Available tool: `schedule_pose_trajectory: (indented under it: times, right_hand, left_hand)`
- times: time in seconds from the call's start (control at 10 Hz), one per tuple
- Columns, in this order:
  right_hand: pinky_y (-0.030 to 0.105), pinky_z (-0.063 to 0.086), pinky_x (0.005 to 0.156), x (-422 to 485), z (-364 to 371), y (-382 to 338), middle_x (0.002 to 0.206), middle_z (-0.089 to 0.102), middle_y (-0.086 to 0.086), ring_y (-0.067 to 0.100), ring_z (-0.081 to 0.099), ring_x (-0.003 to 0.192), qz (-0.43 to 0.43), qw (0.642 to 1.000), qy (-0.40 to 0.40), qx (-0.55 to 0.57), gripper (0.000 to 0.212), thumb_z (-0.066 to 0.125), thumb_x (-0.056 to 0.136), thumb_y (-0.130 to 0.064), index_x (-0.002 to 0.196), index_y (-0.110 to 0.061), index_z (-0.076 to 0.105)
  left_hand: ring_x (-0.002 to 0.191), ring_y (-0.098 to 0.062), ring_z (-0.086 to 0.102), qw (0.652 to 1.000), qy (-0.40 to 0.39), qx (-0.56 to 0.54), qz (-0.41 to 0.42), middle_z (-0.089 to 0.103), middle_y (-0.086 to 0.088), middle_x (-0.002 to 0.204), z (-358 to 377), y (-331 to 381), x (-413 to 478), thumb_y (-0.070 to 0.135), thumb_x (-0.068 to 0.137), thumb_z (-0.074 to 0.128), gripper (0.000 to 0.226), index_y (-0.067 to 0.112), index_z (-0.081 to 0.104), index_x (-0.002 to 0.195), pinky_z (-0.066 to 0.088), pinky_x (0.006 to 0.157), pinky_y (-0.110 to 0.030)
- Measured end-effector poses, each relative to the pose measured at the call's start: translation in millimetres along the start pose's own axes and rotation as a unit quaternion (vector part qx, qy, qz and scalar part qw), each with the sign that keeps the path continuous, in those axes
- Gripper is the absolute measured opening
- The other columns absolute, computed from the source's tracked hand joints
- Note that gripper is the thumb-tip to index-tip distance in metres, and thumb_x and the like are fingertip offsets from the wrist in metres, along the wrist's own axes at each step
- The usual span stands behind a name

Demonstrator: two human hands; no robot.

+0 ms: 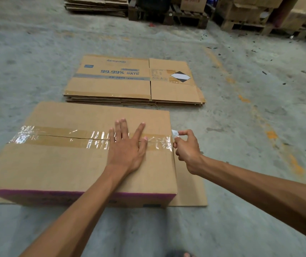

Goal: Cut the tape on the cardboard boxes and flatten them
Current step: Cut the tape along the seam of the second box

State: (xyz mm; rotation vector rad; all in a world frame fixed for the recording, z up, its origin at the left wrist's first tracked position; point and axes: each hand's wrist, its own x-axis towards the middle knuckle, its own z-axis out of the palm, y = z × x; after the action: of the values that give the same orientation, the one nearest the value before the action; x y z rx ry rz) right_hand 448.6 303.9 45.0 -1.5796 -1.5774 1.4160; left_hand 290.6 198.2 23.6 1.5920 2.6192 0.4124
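Observation:
A closed cardboard box [61, 164] stands on the concrete floor in front of me. Clear tape [55, 136] runs along its top seam from left to right. My left hand [128, 145] lies flat on the box top, fingers spread across the tape near the right end. My right hand [187, 145] is at the box's right edge, level with the seam, pinching a small silver blade [174, 133] between thumb and fingers. The blade's tip sits just off the tape's right end.
A stack of flattened boxes [129, 82] lies just beyond the box. A flat cardboard sheet [191, 188] is under the box, sticking out on the right. Wooden pallets [185, 17] with cartons and another flat stack [96, 5] line the far side.

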Motion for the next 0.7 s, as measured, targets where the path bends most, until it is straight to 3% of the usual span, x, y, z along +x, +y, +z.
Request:
schedule_pose_trajectory:
  times: [0.3,0.7]
  right_hand:
    - [0.030,0.036,0.051,6.5,-1.6,2.5,0.071,0.060,-0.001,0.013,0.046,0.056,-0.039,0.999,0.010,-0.012,0.012,0.048,0.094,-0.017,0.100,-0.026,0.053]
    - [0.026,0.033,0.050,5.8,-6.5,-2.7,0.067,0.059,-0.003,0.008,0.043,0.050,-0.046,0.999,-0.014,-0.017,0.010,0.049,0.097,-0.015,0.097,-0.023,0.055]
  left_hand:
    - [0.149,-0.031,-0.016,1.000,0.008,-0.007,-0.012,-0.011,-0.018,0.162,2.0,4.9,10.7,0.054,0.100,0.014,0.056,0.044,0.001,0.154,-0.006,0.120,-0.051]
    - [0.150,-0.032,-0.014,1.000,0.014,-0.009,-0.014,-0.009,-0.019,0.162,3.9,4.4,13.7,0.054,0.100,0.014,0.057,0.043,0.003,0.154,-0.004,0.120,-0.051]
